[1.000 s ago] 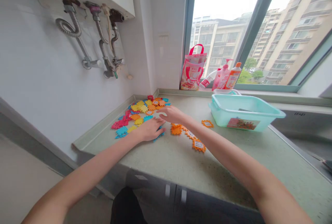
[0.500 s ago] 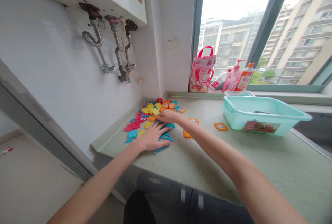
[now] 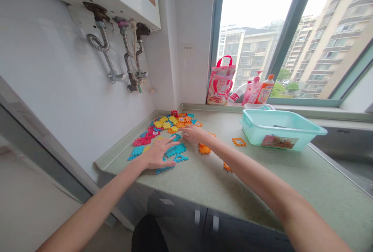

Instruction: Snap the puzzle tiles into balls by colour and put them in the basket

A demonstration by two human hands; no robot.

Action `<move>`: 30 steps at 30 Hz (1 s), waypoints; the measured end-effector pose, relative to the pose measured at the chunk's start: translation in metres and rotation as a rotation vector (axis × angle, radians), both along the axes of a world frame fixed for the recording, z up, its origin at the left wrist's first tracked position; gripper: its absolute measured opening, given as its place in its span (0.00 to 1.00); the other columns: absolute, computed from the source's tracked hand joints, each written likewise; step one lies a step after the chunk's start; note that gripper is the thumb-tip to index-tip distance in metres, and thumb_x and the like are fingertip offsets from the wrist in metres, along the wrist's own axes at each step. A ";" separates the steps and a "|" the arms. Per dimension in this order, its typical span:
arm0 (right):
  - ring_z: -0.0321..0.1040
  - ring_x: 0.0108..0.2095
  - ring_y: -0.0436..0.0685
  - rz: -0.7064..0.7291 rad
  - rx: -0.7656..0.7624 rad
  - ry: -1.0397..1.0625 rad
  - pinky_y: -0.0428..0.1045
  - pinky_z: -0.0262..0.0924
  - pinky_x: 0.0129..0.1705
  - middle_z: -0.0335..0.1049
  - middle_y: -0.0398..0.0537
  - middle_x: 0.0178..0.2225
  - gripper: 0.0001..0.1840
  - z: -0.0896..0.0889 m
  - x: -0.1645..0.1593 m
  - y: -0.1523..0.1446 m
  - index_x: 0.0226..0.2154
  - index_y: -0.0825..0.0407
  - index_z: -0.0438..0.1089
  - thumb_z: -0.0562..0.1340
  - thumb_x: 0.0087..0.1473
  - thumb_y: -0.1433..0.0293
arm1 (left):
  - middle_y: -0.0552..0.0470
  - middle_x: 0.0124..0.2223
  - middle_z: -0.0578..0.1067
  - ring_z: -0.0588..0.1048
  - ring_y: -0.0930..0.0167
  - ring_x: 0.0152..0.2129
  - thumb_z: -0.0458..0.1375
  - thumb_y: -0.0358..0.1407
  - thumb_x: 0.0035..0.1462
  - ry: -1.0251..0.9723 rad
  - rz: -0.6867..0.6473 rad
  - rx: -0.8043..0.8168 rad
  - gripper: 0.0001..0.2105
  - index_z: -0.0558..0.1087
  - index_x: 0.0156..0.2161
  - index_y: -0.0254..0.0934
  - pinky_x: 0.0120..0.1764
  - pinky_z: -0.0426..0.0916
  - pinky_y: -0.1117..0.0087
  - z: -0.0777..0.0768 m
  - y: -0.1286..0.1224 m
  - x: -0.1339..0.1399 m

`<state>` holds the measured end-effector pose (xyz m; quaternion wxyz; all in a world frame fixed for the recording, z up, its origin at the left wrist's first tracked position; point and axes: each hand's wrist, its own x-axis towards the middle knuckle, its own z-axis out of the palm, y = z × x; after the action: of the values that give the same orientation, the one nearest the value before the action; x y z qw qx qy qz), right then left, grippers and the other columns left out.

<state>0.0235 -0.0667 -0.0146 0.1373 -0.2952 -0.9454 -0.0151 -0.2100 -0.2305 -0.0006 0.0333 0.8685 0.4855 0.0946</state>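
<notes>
A pile of toothed plastic puzzle pieces lies in the corner of the counter. Yellow pieces (image 3: 164,123) and orange pieces (image 3: 183,119) are at its back, red pieces (image 3: 144,139) at its left, and blue pieces (image 3: 175,150) at its front. My left hand (image 3: 157,154) rests over the front of the pile with fingers spread, near the blue pieces. My right hand (image 3: 194,133) has its index finger stretched toward the yellow and orange pieces; I see nothing held in it. Whether that fingertip touches a piece is unclear.
Loose orange pieces (image 3: 239,142) lie on the counter (image 3: 201,182) right of the pile. A turquoise plastic tub (image 3: 282,127) stands farther right, beside the sink (image 3: 346,143). A pink bag (image 3: 221,84) and bottles (image 3: 265,88) line the windowsill.
The view has shifted, so things sit farther left. My right hand has drawn back slightly rightward from the pile, its fingers less bunched. My left hand remains spread, uncovering more blue pieces.
</notes>
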 end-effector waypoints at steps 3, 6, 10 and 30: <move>0.75 0.48 0.62 0.038 0.045 -0.049 0.50 0.68 0.49 0.76 0.59 0.52 0.26 0.001 -0.025 0.000 0.66 0.46 0.70 0.59 0.67 0.72 | 0.43 0.74 0.62 0.62 0.48 0.69 0.63 0.64 0.58 0.023 0.059 0.014 0.45 0.61 0.74 0.45 0.69 0.56 0.43 -0.001 0.006 0.008; 0.73 0.51 0.62 0.088 0.061 -0.075 0.49 0.67 0.49 0.75 0.57 0.52 0.25 0.003 -0.040 0.002 0.64 0.44 0.72 0.63 0.66 0.71 | 0.45 0.71 0.68 0.65 0.50 0.67 0.61 0.65 0.59 0.029 0.078 0.051 0.42 0.66 0.71 0.45 0.69 0.56 0.45 -0.001 0.007 0.010; 0.72 0.50 0.60 0.116 0.055 -0.075 0.48 0.67 0.50 0.73 0.56 0.54 0.25 -0.001 -0.026 0.008 0.64 0.43 0.73 0.58 0.68 0.74 | 0.45 0.68 0.71 0.67 0.52 0.64 0.59 0.64 0.61 0.057 0.117 0.103 0.37 0.71 0.68 0.47 0.69 0.55 0.45 0.000 0.000 0.004; 0.70 0.63 0.65 0.050 -0.284 0.128 0.58 0.62 0.66 0.67 0.57 0.66 0.16 0.010 0.129 -0.058 0.52 0.45 0.80 0.62 0.68 0.58 | 0.36 0.65 0.73 0.71 0.52 0.62 0.54 0.52 0.69 0.157 0.238 0.169 0.26 0.72 0.64 0.38 0.64 0.62 0.50 0.014 0.129 0.082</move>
<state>0.1525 -0.1245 -0.0041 0.1545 -0.2886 -0.9343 0.1412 -0.1280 -0.1014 0.0130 -0.0891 0.8092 0.5764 0.0703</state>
